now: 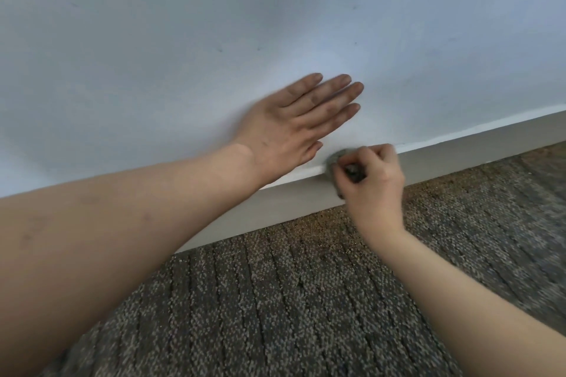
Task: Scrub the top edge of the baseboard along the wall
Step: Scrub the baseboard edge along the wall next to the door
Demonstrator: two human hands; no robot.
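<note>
A pale grey baseboard [477, 150] runs slantwise along the foot of the white wall [183, 24], rising toward the right. My right hand [375, 180] is shut on a small grey-green scrub pad [333, 159], which is pressed against the baseboard's top edge. Most of the pad is hidden by my fingers. My left hand [301, 122] lies flat on the wall just above and left of the pad, fingers straight and close together, holding nothing.
Dark patterned carpet [291, 300] covers the floor up to the baseboard. A few small dark specks mark the wall. My left forearm [107, 223] crosses over the baseboard at the lower left.
</note>
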